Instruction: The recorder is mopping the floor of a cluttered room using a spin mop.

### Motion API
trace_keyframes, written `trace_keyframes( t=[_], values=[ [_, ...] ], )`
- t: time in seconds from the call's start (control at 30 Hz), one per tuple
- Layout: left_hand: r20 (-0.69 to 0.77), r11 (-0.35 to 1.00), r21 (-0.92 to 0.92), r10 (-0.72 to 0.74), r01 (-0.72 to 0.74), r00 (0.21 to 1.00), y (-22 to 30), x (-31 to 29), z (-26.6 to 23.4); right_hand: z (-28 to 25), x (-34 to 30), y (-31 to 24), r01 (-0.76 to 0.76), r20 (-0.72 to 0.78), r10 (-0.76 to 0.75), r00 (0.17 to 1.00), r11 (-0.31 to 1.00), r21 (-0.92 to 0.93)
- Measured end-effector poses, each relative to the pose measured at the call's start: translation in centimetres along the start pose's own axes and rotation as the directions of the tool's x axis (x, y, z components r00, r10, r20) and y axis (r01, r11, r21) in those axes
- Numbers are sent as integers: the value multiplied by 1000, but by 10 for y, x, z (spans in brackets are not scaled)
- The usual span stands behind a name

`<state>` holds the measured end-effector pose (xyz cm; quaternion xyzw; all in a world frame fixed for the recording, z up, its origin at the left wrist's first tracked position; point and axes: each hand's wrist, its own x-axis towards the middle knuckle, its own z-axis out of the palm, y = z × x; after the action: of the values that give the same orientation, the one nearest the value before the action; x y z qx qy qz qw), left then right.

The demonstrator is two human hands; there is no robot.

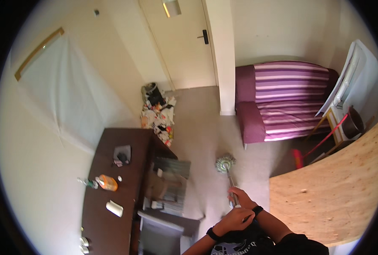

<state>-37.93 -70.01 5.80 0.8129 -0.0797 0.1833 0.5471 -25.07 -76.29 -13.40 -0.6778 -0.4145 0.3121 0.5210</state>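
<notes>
I hold a mop [230, 177] by its metal handle with both hands, one behind the other. Its round green-and-white stringy head [226, 162] rests on the grey floor ahead of me. My right hand [242, 197] is wrapped round the shaft farther down, closer to the mop head. My left hand [234, 218] is closed round the upper end of the handle, near my body. Both wrists wear black bands.
At left stands a dark desk [112, 161] with an orange bottle [108, 182] and a white roll [114, 208]; a grey chair [161, 231] is beside it. Rubbish [161, 119] lies near the door [182, 51]. A purple striped sofa [290, 102] and wooden tabletop [329, 193] stand right.
</notes>
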Motion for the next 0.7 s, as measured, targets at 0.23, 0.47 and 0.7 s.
trace_keyframes(
  t=[0.23,0.47,0.7],
  values=[
    [111,934,-26,-350,355,930,-98,67,-19,-37,90,68,82,56,-76,996,991,-107],
    [61,950,-124,-280,285,958,-140,152,-73,-92,172,50,65,170,-37,985,984,-163],
    [-49,965,-185,-199,186,979,-194,212,-103,-88,228,90,12,10,-11,1000,995,-98]
  ],
)
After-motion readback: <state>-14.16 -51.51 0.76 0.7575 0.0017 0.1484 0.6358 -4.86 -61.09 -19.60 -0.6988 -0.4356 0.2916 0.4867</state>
